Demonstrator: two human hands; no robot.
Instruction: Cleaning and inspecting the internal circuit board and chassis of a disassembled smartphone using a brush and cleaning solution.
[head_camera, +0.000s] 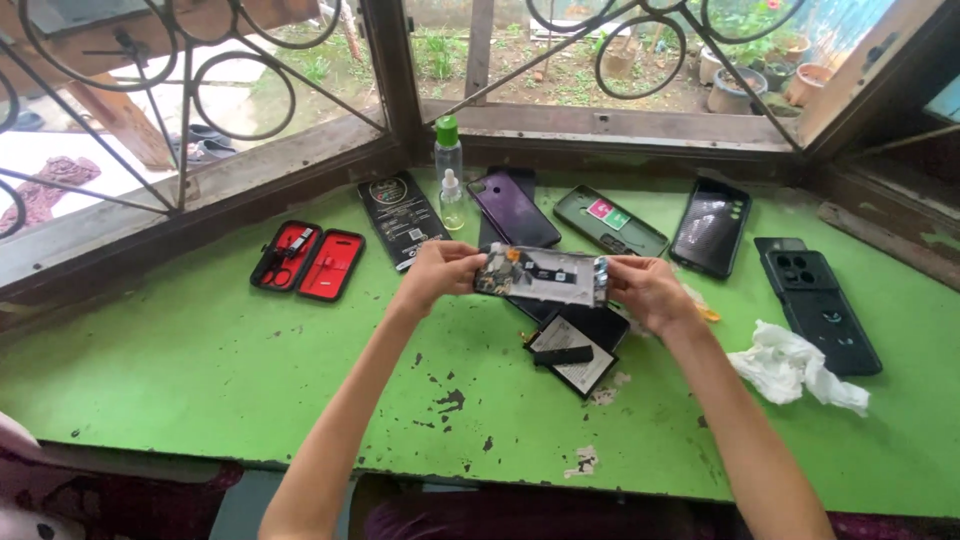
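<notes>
Both hands, left hand (437, 272) and right hand (650, 290), grip an opened phone (541, 275), fingers closed on its ends.

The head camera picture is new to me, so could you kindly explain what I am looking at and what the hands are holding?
There is no machine here: a person wears a camera on the head, and it looks down at their own two bare arms. The left hand and right hand each grip one end of an opened phone, held level above a green table with chipped paint. Under it lies a black battery-like part. Further back lie a purple phone, a dark green case, a black case, a black card pack and a small bottle with a green cap. An open red tool case lies to the left, a crumpled white tissue and another dark phone back to the right. Behind is a barred window.
</notes>
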